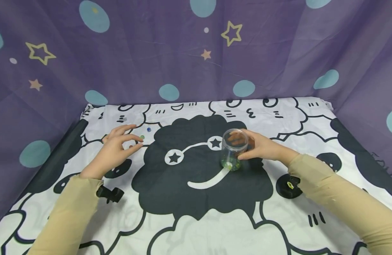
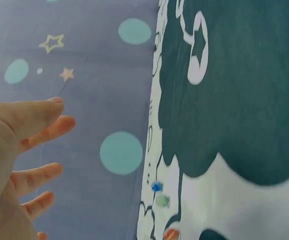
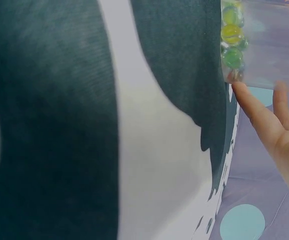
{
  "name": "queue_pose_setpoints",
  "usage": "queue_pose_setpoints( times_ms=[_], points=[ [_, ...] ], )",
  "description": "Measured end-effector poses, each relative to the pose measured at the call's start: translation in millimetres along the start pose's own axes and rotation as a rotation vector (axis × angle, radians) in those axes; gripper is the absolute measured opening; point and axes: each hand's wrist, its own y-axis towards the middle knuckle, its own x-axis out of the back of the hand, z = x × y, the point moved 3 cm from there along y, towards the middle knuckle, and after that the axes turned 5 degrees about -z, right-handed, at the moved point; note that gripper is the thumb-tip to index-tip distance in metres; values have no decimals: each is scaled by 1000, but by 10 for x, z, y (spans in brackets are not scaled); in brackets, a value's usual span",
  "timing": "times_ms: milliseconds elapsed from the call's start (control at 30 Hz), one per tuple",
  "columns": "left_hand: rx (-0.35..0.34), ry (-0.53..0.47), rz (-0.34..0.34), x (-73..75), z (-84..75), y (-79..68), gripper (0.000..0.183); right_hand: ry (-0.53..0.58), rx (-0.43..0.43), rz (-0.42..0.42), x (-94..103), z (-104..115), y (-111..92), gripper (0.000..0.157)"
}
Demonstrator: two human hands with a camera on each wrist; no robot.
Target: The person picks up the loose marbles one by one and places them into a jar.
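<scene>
A clear jar (image 1: 230,153) stands upright on the dark part of the cloth, several green and yellow glass marbles (image 3: 232,34) lying at its bottom. My right hand (image 1: 263,146) grips it from the right, thumb in front and fingers round the far side. Over the left of the cloth my left hand (image 1: 111,152) is held with its fingers apart and nothing between them. Close by its fingertips lie a blue marble (image 2: 157,186) and a green marble (image 2: 162,201). An orange-red marble (image 2: 172,234) lies nearest that hand, partly cut off in the left wrist view.
A white cloth (image 1: 215,230) with black cartoon sheep covers the table. Behind it and at both sides hangs a purple curtain (image 1: 135,53) with stars and dots. A black wrist strap (image 1: 110,194) shows at the left sleeve.
</scene>
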Motion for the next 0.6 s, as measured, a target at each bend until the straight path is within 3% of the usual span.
queue_pose_setpoints(
  times_ms=[233, 600],
  points=[
    [49, 21, 25, 75, 160, -31, 18, -2, 6, -4, 1, -1, 2, 73],
    [176, 77, 106, -30, 437, -17, 33, 20, -7, 6, -4, 13, -2, 74]
  ],
)
